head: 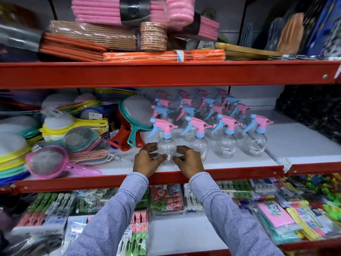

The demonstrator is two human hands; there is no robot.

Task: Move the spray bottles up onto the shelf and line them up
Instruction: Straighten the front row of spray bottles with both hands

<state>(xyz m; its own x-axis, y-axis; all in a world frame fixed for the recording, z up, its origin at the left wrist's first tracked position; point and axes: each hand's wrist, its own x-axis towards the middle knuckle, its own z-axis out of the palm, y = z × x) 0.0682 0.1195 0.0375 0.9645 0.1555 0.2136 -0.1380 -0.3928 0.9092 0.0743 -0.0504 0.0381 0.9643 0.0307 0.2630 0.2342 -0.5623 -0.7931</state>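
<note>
Several clear spray bottles with pink and blue trigger heads stand in rows on the white middle shelf. The front-left bottle stands upright near the shelf's front edge. My left hand curls around its left side and my right hand around its right side, fingertips touching the clear body. Three more bottles line up to its right along the front row. Behind them further bottles stand in rows toward the back.
Plastic strainers and round sieves crowd the shelf's left part. The red upper shelf edge hangs overhead with mats and pink sponges. Packets of clothes pegs fill the lower shelf. Bare white shelf lies right of the bottles.
</note>
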